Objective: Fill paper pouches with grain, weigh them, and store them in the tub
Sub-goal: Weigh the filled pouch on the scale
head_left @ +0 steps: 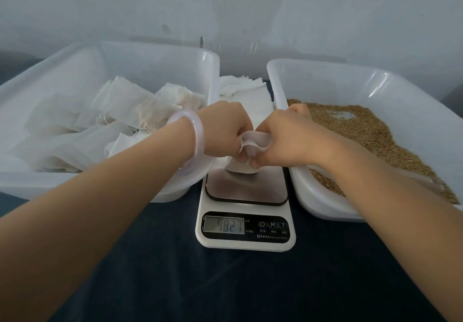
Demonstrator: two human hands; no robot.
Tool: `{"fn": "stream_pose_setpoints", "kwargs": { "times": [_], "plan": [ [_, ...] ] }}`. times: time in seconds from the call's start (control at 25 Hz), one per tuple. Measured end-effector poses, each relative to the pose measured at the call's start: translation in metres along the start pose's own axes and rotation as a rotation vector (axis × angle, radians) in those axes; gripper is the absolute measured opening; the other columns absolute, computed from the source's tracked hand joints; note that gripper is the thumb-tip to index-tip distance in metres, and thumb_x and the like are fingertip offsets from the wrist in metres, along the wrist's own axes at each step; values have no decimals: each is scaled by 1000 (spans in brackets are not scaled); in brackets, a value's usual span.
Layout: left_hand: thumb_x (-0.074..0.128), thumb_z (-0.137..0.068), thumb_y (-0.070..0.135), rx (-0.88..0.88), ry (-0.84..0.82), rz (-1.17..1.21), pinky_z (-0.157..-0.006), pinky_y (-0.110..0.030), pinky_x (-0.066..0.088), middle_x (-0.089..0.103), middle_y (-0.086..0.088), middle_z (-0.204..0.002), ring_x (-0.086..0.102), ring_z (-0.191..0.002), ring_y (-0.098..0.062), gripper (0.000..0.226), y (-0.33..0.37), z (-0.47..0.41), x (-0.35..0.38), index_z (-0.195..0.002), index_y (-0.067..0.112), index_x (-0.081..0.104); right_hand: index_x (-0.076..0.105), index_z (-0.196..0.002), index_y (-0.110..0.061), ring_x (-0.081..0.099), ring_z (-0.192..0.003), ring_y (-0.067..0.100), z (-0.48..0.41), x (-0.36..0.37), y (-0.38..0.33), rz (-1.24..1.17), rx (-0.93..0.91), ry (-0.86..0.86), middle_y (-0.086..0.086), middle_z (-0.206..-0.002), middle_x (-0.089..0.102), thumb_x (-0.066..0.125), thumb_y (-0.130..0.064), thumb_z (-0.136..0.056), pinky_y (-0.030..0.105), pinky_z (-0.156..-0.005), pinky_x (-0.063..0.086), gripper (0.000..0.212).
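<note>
My left hand [225, 131] and right hand [283, 136] both pinch the top of the filled pouch [240, 167], which sits on the scale [246, 196] between the tub [212, 78] on the left and the grain [363, 126] on the right

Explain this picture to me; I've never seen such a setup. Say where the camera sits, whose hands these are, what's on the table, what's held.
No machine here: a person works with bare hands, and the single camera is worn on the head, looking down. The left hand, pale bangle on its wrist, and the right hand both pinch the open top of a filled paper pouch, which sits on a kitchen scale. On the dark tabletop, the left tub holds filled pouches, the right tub loose grain, and a stack of empty pouches lies behind the scale.
</note>
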State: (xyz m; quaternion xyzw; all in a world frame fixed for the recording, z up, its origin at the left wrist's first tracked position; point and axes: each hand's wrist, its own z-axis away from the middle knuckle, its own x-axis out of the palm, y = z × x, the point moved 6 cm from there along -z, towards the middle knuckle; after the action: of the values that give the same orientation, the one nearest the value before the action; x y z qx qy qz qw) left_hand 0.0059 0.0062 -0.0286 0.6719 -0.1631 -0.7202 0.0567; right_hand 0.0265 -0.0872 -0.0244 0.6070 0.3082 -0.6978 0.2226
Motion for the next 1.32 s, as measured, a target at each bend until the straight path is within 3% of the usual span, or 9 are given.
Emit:
{"fn": "stream_pose_setpoints", "kwargs": {
  "times": [0.12,0.2,0.24,0.32,0.44,0.72,1.32],
  "plan": [
    [74,-67,36,31,15,65,-71,-31,50,69,2,-77,62,-79,-17,19,-3,5,0,-77,20,70,64,-84,-26,34,-78,13,3,0,3,-57,14,-26,-7,-71,53,73,-53,-66,27,-69,20,34],
    [75,-61,41,18,29,173,-74,-19,47,68,12,-82,61,-85,-2,22,-5,9,-3,-78,30,66,63,-103,-27,35,-91,15,5,-1,8,-118,36,-40,-9,-87,56,73,-61,-51,19,-67,23,63],
    [76,-59,41,20,34,209,-71,-11,45,67,16,-82,60,-85,4,23,-5,11,-5,-78,33,64,60,-112,-31,37,-104,16,6,-3,11,-147,32,-33,-13,-96,57,72,-64,-45,19,-74,29,76],
    [76,-59,39,36,45,283,-66,-2,41,64,22,-81,57,-82,15,26,-4,13,-7,-80,36,63,50,-129,-37,39,-122,15,7,-6,14,-251,28,-23,-24,-108,53,73,-67,-40,33,-95,38,97],
    [78,-64,32,59,66,381,-69,4,37,64,24,-87,54,-85,22,30,-2,15,-10,-89,36,62,41,-137,-38,40,-127,11,9,-7,14,-345,22,-13,-32,-106,51,72,-72,-36,43,-106,35,111],
    [77,-68,25,52,91,376,-75,-2,41,66,15,-96,58,-94,10,34,-3,14,-10,-100,23,66,41,-137,-40,40,-127,11,8,-6,14,-348,14,-1,-33,-106,51,70,-75,-35,45,-106,34,111],
    [75,-70,23,80,77,364,-70,1,39,67,19,-86,58,-86,16,26,-4,13,-7,-96,23,69,46,-132,-42,43,-123,12,5,-3,17,-367,-5,9,-26,-114,54,73,-72,-41,46,-104,37,100]
  ]
}}
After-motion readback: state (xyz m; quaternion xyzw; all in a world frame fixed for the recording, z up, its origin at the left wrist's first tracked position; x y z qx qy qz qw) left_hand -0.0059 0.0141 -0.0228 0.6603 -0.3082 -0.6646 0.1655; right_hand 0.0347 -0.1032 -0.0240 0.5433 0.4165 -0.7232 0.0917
